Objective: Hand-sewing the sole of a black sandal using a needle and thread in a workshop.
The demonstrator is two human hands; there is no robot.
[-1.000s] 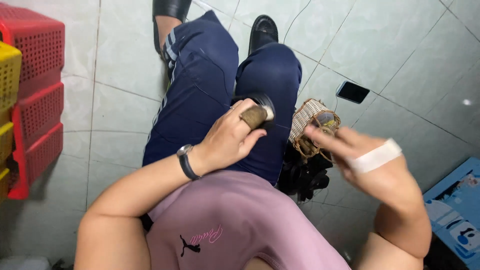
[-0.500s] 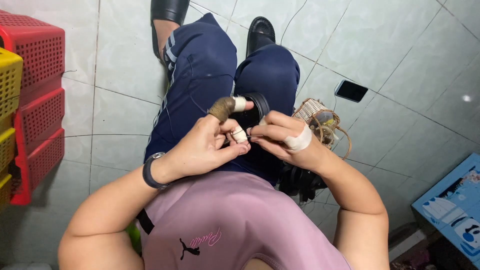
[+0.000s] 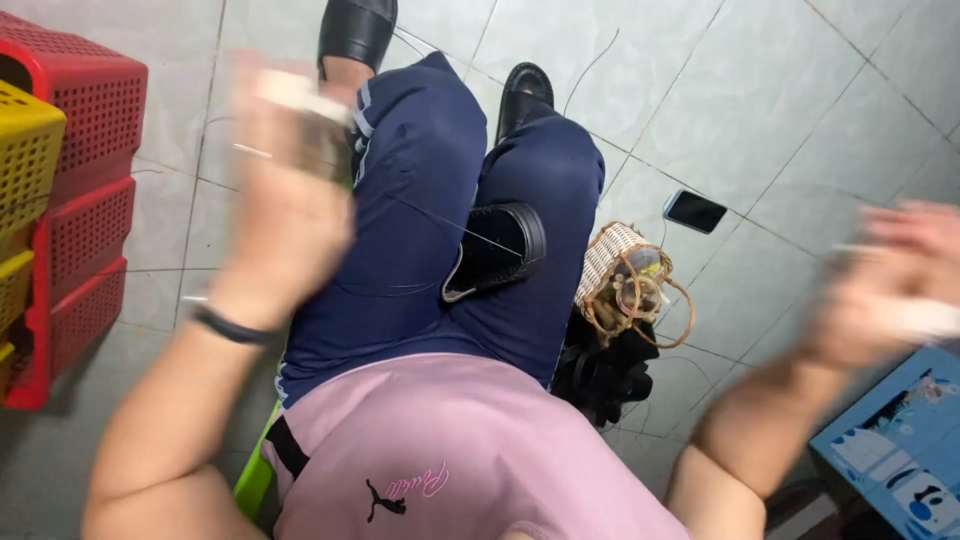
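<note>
Since half a second ago, my hands have flung apart: the left hand point(image 3: 290, 190) is up by the knee, the right hand point(image 3: 890, 290) far out over the floor tiles point(image 3: 760, 110). That reads to me as a stitch being pulled tight. A thin thread point(image 3: 440, 222) runs taut to the black shoe point(image 3: 497, 250) lying on my lap. Both hands are blurred; I cannot tell either grip. A small wicker basket point(image 3: 620, 280) stands beside my thigh.
</note>
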